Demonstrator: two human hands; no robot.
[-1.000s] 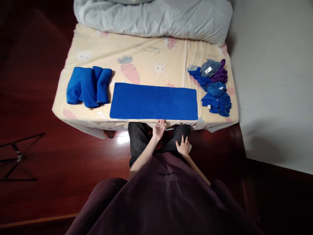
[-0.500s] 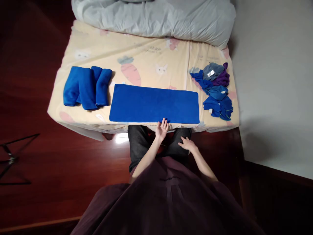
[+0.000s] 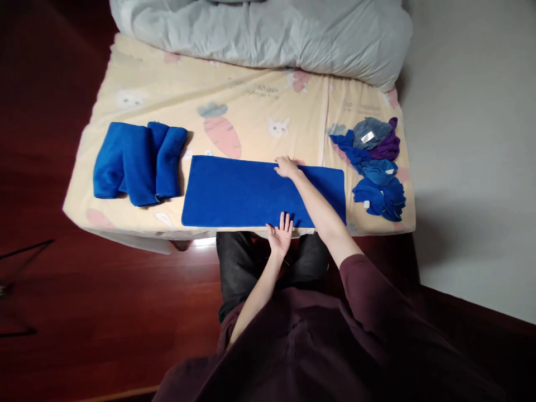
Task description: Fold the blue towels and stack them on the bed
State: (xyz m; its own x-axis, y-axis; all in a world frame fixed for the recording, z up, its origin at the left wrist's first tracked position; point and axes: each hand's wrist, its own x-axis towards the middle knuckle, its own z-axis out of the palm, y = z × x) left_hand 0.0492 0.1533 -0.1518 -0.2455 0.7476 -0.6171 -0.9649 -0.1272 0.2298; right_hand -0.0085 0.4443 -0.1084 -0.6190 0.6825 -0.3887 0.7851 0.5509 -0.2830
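Observation:
A blue towel [image 3: 234, 192] lies flat as a long rectangle along the near edge of the bed. My left hand [image 3: 280, 237] is palm up at its near edge, fingers spread, the fingertips over the cloth. Across the towel reaches my right arm, and my right hand [image 3: 286, 166] rests at the far edge near the middle, fingers stretched and holding nothing that I can see. Left of the flat towel sits a bundle of folded or rolled blue towels [image 3: 138, 162]. On the right lies a crumpled pile of blue, grey and purple cloths [image 3: 379, 170] with white labels.
The bed [image 3: 159, 86] has a cream sheet printed with carrots and rabbits. A pale grey quilt [image 3: 268, 36] is bunched along its far side. A white wall [image 3: 473, 156] stands on the right. Black stand legs [image 3: 25, 249] show on the dark red floor [image 3: 125, 301].
My right hand has moved from my knee up over the towel to its far edge. The left hand stays at the near edge, its fingers more spread. The camera view has shifted slightly.

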